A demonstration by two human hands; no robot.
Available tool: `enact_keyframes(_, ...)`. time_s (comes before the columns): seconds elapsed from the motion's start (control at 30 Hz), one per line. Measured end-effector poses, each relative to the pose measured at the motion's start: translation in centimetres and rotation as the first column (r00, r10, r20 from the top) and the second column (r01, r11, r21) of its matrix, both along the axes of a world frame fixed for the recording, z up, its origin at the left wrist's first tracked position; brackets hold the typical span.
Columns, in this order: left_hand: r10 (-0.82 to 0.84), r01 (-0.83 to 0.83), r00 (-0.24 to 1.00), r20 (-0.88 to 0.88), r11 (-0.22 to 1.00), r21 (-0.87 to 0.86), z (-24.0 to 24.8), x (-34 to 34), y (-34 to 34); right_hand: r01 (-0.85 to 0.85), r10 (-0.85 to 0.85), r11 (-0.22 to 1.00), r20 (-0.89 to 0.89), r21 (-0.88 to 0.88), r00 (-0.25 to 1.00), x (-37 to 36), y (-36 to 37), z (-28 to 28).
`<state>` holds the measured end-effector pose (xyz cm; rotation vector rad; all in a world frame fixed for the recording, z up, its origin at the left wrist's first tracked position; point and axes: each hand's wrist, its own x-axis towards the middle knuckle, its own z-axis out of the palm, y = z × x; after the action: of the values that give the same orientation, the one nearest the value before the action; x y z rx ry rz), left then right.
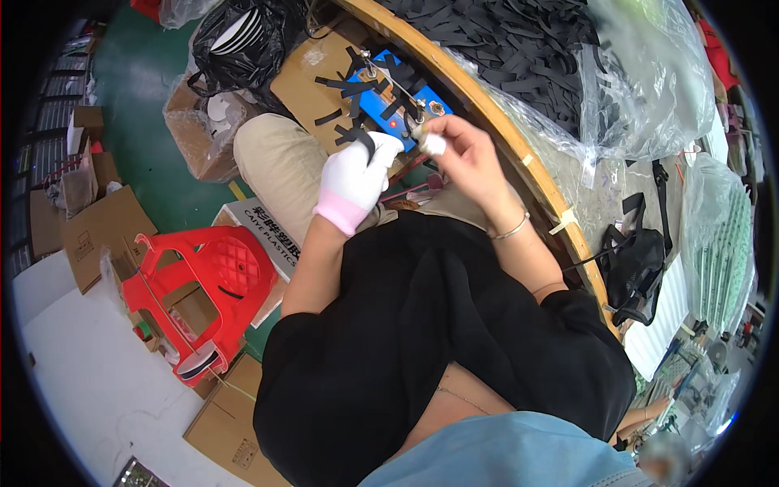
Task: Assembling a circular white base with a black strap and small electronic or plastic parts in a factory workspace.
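Cardboard boxes (109, 235), brown and flat-sided, stand at the far left, and next to them I see a red stool (243, 264) of smooth moulded plastic, its seat patterned with diamonds. Further along is an open carton (185, 140) lined with crinkled clear film, and by it a glossy, wrinkled black bag (243, 57) with thin white discs showing at the top. The worker's left hand (353, 178) wears a white knit glove with a pink cuff, its fingers curled in and pinching a dull black strip (367, 144) against the thumb. Past it, more flat black strips (329, 117) lie scattered over a brown cardboard sheet (304, 77) and across a blue box (377, 101), a hard block fitted with a slim metal rod and small round fittings. The right hand (472, 158), bare but for a white cover on one fingertip, is at the near end of the blue box, thumb and forefinger brought close together by a metal fitting; I cannot tell whether anything is between them. A bangle (513, 227) circles that wrist. Beyond runs a curved-looking wooden edge (531, 162), with a dense heap of cut black pieces (519, 69) behind it on crumpled clear plastic (657, 89). Rightmost are ribbed pale-green sheets (722, 260) wrapped in film.
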<state>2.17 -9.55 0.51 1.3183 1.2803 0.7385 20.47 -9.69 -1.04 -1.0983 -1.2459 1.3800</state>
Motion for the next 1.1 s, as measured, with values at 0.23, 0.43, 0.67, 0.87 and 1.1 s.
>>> enact_keyframes(0.23, -0.003, 0.367, 0.686, -0.728, 0.865, 0.343, -1.5, 1.5, 0.2, 0.06, -0.154, 0.972, 0.424, 0.226, 0.893, -2.2, -0.3, -0.3)
enact_keyframes(0.43, -0.29, 0.368, 0.896, -0.337, 0.91, 0.193, -1.8, 1.2, 0.6, 0.139, -0.143, 0.99, 0.158, 0.035, 0.977, -1.7, -0.6, -2.4)
enact_keyframes(0.67, -0.139, 0.205, 0.927, 0.348, 0.966, -0.159, -2.2, -0.3, 1.1, 0.052, -0.07, 0.986, -0.115, -0.157, 0.991, -1.5, 0.2, 0.1)
enact_keyframes(0.87, -0.098, 0.099, 0.984, 0.152, 0.995, -0.005, -2.0, -0.3, 1.6, 0.184, -0.178, 0.98, 0.083, -0.08, 0.981, -0.1, 0.6, -1.3)
enact_keyframes(1.1, -0.032, 0.038, 0.991, 0.133, 0.998, -0.048, -2.0, 0.2, 1.7, 0.188, -0.185, 0.982, 0.093, -0.023, 0.978, 0.1, 0.5, -1.2)
